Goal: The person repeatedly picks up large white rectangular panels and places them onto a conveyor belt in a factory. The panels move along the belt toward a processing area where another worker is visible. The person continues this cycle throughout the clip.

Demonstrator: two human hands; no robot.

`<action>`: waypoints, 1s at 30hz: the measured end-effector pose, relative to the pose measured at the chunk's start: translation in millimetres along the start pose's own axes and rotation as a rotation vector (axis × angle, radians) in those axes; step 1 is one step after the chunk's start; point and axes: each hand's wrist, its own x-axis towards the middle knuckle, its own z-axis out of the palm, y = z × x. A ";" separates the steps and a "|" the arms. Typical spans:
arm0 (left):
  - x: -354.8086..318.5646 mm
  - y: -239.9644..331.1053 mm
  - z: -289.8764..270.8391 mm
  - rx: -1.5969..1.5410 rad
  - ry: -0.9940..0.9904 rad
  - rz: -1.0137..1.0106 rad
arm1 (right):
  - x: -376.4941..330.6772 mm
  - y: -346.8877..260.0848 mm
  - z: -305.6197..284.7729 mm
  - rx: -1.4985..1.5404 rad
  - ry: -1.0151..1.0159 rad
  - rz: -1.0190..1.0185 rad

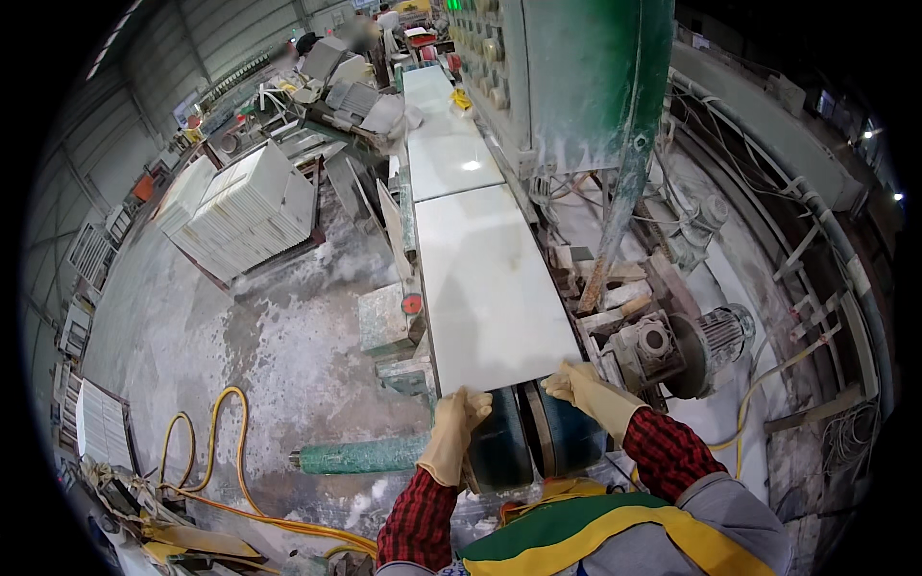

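Observation:
A long white stone slab point(495, 288) lies flat along the conveyor in front of me. My left hand point(457, 427), in a cream rubber glove, is closed at the slab's near left corner. At the near right corner, my gloved right hand point(594, 396) has its fingers curled around the edge. Between my hands, the dark rollers point(501, 442) at the conveyor's end show just below the slab. Another white slab point(453, 165) lies farther up the line, separated from the first by a thin dark seam. My fingertips under the slab are hidden.
White slabs stand in a stack point(252, 206) on the left. A tall green machine cabinet point(600, 77) rises at the right, above a motor point(715, 341). A green cylinder point(360, 456) juts out left of the rollers. Yellow hose point(240, 446) loops over the wet floor.

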 end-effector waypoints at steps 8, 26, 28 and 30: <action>28.1 10.1 6.3 0.073 0.044 -0.052 | 5.4 -18.6 10.5 0.037 -0.001 0.018; -163.9 -73.9 -168.3 0.262 0.040 0.089 | -101.6 126.2 -39.9 -0.119 -0.405 -0.232; -177.1 -103.6 -252.6 0.173 0.330 0.312 | -113.2 144.8 -42.3 -0.199 -0.364 -0.219; -224.4 -104.2 -251.2 0.052 0.574 0.406 | -106.1 160.3 -49.7 -0.237 -0.374 -0.214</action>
